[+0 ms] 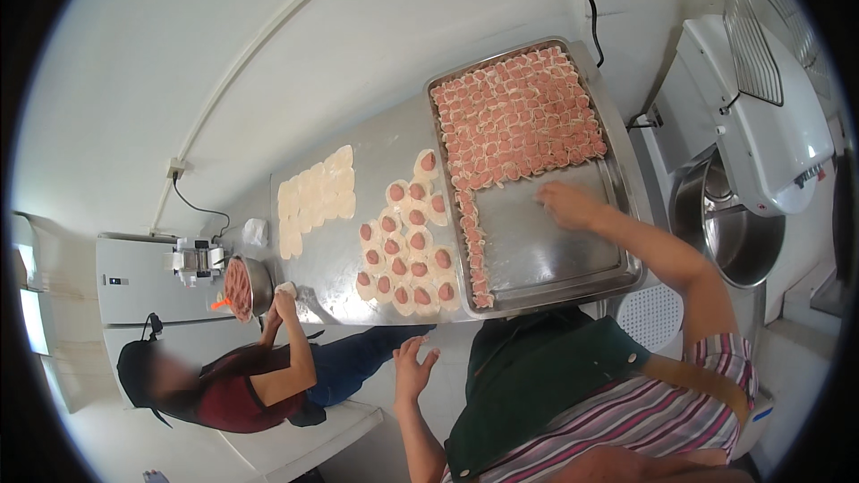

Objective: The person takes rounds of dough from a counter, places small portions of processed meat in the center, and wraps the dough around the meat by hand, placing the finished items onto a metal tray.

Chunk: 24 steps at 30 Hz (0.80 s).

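My right hand (570, 206) reaches over the bare part of a large metal tray (555, 255), close to the lower edge of its packed rows. Its fingers are drawn together, and I cannot make out anything between them. Small open-topped dumplings (514, 116) with pink filling crowd the tray's far part, and one narrow column runs down its left side. Off the table's near edge, my left hand (414, 368) is held with its fingers apart and nothing in it. Left of the tray, round dough wrappers (392, 224) lie flat, each topped with a lump of pink meat filling.
Overlapping plain wrappers (313, 199) lie farther left on the steel table (358, 134). At its left end a co-worker (259, 385) handles something pale beside a metal bowl (259, 288) of meat. A white mixer (756, 125) with a steel bowl (729, 224) stands at right.
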Each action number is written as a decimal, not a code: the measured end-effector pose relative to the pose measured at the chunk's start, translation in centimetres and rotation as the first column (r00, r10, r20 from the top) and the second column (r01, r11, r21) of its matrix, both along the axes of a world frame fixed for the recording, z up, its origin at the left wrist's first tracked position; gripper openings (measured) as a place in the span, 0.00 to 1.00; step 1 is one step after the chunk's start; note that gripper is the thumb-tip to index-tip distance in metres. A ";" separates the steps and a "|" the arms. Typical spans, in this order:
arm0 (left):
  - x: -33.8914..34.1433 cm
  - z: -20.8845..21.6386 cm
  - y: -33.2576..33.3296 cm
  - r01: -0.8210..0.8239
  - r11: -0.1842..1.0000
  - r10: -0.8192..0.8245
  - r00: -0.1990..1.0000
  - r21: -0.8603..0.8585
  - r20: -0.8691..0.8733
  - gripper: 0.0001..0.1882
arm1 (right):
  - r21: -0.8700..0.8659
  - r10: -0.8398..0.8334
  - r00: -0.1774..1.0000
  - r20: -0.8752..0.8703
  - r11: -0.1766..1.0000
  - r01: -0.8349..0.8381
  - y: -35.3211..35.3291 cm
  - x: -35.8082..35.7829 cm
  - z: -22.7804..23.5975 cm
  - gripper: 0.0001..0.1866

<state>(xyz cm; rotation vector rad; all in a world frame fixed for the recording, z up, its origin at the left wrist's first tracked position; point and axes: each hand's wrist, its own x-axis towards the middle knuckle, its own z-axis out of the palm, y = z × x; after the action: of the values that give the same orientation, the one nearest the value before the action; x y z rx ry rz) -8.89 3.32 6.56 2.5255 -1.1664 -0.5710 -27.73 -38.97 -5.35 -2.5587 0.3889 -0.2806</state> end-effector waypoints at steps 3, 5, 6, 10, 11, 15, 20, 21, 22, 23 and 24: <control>-0.2 -1.4 0.9 -0.021 1.000 0.021 1.000 -0.005 -0.015 0.19 | 0.086 0.093 0.995 -0.042 0.992 -0.089 1.8 1.9 -0.8 0.16; -0.4 -1.0 0.3 -0.021 1.000 0.021 0.999 0.005 -0.033 0.19 | 0.087 -0.002 0.999 -0.045 0.996 0.006 1.4 3.4 -0.4 0.17; -0.5 -0.7 0.1 -0.020 1.000 0.020 0.999 0.010 -0.042 0.19 | 0.088 -0.051 0.998 -0.047 0.995 0.055 0.7 4.1 -0.3 0.17; -0.3 -0.8 0.8 -0.036 0.999 0.036 0.999 0.020 -0.034 0.19 | 0.117 -0.027 0.999 0.046 0.993 0.021 -2.4 5.4 -0.1 0.16; -0.3 -1.1 1.4 -0.048 0.999 0.049 0.998 0.022 -0.039 0.19 | 0.091 -0.017 0.997 0.078 0.996 0.010 -2.4 5.2 0.1 0.16; -0.2 -1.5 1.9 -0.053 0.998 0.055 0.997 0.032 -0.056 0.20 | 0.111 -0.028 0.998 0.057 0.994 0.022 -2.1 5.2 0.2 0.15; -0.3 -1.1 1.7 -0.065 0.996 0.070 0.993 0.062 -0.091 0.20 | 0.054 0.105 0.994 0.014 0.993 -0.106 1.8 6.3 -0.1 0.13; -0.4 -1.1 1.7 -0.066 0.996 0.071 0.994 0.064 -0.087 0.20 | 0.074 0.110 0.991 0.071 0.991 -0.116 2.3 6.7 -0.2 0.13; -0.3 -1.1 1.8 -0.068 0.995 0.074 0.992 0.066 -0.101 0.20 | 0.089 0.085 0.993 0.076 0.992 -0.092 2.6 7.3 -0.3 0.13; -0.1 -1.2 1.8 -0.069 0.995 0.077 0.990 0.069 -0.115 0.20 | 0.104 0.060 0.995 0.081 0.992 -0.068 2.8 8.0 -0.4 0.13; 0.0 -1.2 1.9 -0.070 0.995 0.079 0.988 0.071 -0.130 0.20 | 0.119 0.034 0.996 0.085 0.992 -0.044 2.8 8.4 -0.5 0.13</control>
<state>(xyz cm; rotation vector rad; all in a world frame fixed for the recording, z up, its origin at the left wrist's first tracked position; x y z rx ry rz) -8.92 5.27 5.35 2.5304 -1.0172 -0.7571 -19.28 -36.14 -5.81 -2.4240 0.3150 -0.3374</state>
